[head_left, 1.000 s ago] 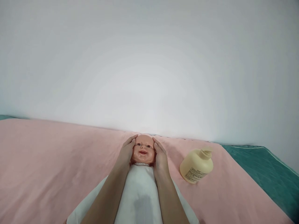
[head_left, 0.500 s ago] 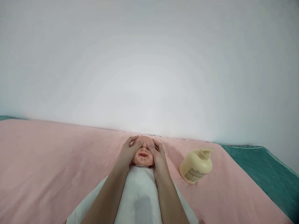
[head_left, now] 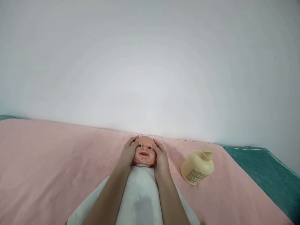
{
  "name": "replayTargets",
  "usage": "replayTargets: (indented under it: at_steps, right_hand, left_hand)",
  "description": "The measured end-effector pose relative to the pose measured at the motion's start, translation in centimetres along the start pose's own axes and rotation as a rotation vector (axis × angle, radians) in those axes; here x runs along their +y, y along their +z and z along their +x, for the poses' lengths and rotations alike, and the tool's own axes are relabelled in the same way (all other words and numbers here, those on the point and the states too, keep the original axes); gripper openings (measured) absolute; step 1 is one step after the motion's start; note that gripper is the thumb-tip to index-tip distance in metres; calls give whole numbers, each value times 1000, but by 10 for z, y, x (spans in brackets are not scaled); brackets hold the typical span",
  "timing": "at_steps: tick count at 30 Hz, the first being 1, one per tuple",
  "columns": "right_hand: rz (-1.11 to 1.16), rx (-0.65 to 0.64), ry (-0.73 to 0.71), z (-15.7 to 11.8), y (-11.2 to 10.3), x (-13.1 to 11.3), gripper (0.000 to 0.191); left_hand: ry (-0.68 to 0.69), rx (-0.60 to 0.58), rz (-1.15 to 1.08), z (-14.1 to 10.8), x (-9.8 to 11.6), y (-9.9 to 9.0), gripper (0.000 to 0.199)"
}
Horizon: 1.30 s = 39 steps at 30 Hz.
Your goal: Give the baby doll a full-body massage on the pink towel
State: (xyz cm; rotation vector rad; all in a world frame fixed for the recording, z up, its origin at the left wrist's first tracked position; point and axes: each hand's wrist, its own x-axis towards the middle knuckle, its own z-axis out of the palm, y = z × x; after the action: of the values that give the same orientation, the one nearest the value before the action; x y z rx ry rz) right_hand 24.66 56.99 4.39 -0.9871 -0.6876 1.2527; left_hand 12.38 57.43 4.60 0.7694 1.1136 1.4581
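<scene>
A baby doll (head_left: 144,153) lies on its back, its head toward the wall and its body dressed in white cloth (head_left: 143,184). My left hand (head_left: 128,153) cups the left side of the doll's head, with the thumb at the temple beside the eye. On the opposite side my right hand (head_left: 161,157) holds the head in the same way, thumb near the other eye. The doll's eyes, nose and red mouth show between my thumbs. Parts of my fingers are hidden behind the head.
A pale yellow pump bottle (head_left: 197,168) with a printed label stands to the right of the doll. Pink cloth (head_left: 70,156) covers the surface, over a green sheet (head_left: 264,172) seen at the right. A white wall (head_left: 150,68) rises just behind the doll's head.
Both thumbs have slid outward from over the doll's eyes to its temples, so the eyes now show. The hands stay on the head, and the bottle stands in the same place.
</scene>
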Motion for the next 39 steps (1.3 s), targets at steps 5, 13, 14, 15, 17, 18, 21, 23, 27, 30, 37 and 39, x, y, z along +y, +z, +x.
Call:
replayTargets:
  at_steps: [5, 13, 14, 15, 17, 18, 21, 23, 27, 30, 37, 39]
  right_hand:
    - [48, 6, 14, 4, -2, 2, 38]
    - [81, -7, 4, -5, 5, -5, 35]
    - [66, -22, -3, -7, 6, -6, 37]
    - [43, -29, -11, -8, 6, -6, 39]
    - [-24, -23, -31, -8, 6, -5, 44]
    - [-61, -16, -43, -7, 5, -4, 47]
    - [-140, 4, -77, 0, 1, 4, 54]
    - [-157, 17, -90, 5, -1, 10, 57]
    - [-170, 51, -92, 11, -3, 15, 56]
    - [-163, 60, -66, 11, -1, 13, 56]
    - [-103, 32, -53, 3, 1, 5, 47]
    - [-57, 15, -28, 0, 0, 2, 44]
  left_hand:
    - [-1, 15, -31, 0, 0, 0, 36]
    - [19, -3, -49, -8, 7, 4, 41]
    - [26, -14, -30, -10, 9, 5, 43]
    - [29, -18, -1, -12, 10, 5, 46]
    - [23, -13, 66, -15, 13, 6, 48]
    - [14, -6, 91, -15, 14, 7, 49]
    - [-10, 12, 124, -13, 14, 7, 51]
    - [-17, 22, 136, -10, 12, 6, 53]
    - [-12, 17, 141, -7, 8, 4, 51]
    - [1, 10, 124, -6, 6, 4, 49]
    - [19, -1, 71, -3, 3, 2, 45]
    - [25, -4, 56, -2, 2, 2, 43]
